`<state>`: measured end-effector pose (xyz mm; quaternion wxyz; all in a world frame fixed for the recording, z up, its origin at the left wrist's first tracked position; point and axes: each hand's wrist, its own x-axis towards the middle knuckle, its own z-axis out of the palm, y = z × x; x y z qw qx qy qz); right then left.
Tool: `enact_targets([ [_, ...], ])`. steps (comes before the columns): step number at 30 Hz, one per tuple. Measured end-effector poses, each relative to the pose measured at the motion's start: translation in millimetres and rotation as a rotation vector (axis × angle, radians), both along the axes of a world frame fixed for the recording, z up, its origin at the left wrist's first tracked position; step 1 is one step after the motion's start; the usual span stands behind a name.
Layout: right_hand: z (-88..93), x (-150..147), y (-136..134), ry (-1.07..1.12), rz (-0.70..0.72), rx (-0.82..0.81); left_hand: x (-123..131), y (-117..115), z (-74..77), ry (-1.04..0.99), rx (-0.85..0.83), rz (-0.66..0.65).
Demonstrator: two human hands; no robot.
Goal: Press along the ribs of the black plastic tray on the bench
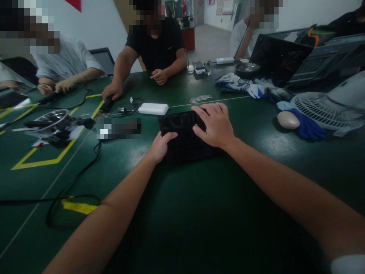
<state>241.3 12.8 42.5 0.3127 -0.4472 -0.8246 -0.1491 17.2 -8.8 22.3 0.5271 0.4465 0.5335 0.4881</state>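
Note:
A flat black rectangular tray [186, 142], its surface divided by faint grid lines, is in front of me at the green table. My left hand [162, 145] grips its left edge, thumb lying over the top and the other fingers hidden beneath. At the far right corner, my right hand [215, 125] holds the tray, with its fingers bent over the far edge and its thumb on the upper face. In the dim light I cannot make out anything inside the tray.
Beyond the tray lie a white power bank [153, 109] and a crumpled clear wrapper [201, 99]. Cables and a metal bowl [53, 118] are to the left. On the right are a white fan [316, 110], a blue glove [309, 123] and a pale mouse [288, 120]. Several people sit around the table.

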Motion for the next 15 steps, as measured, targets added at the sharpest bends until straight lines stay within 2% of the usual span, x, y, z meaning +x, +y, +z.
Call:
enact_targets([
  [10, 1.7, -0.2, -1.1, 0.002, 0.002, -0.031, -3.4, 3.0, -3.6, -0.004, -0.007, -0.002],
  [15, 1.3, -0.1, -0.9, 0.008, 0.009, -0.031, -1.2, 1.0, -0.7, -0.017, -0.004, 0.0],
])
